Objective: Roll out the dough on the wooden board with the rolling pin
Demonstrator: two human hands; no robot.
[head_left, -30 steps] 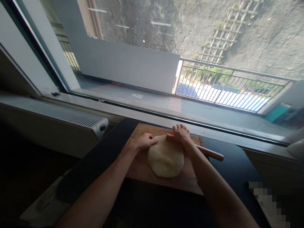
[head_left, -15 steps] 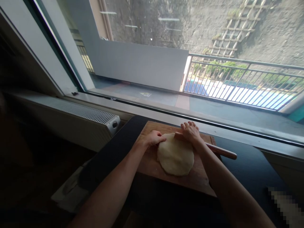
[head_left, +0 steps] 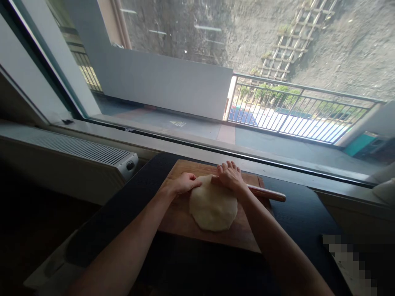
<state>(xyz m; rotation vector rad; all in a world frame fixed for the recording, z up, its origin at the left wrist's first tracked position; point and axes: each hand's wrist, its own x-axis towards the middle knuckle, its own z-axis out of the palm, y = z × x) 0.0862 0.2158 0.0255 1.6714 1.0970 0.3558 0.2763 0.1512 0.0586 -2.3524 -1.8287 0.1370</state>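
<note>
A flat, roughly round sheet of dough (head_left: pixel 213 207) lies on a wooden board (head_left: pixel 173 218). My left hand (head_left: pixel 185 183) is at the dough's upper left edge, thumb and curled fingers closed on it. Across the far edge of the dough runs a wooden rolling pin (head_left: pixel 268 193), its right end sticking out past the board. My right hand (head_left: pixel 228 174) rests palm down over the pin, fingers stretched out beyond it. That palm and wrist hide the pin's middle part.
The board sits on a dark table (head_left: pixel 296 218) beside a window sill (head_left: pixel 148 146). To the left stands a white radiator (head_left: pixel 101 158). Behind the glass are a walkway and a metal railing (head_left: pixel 286 109). A blurred-out item (head_left: pixel 348 259) lies at the table's right.
The view has swung to the right, so everything appears farther left. Both hands, the dough and the rolling pin keep nearly the same places relative to each other.
</note>
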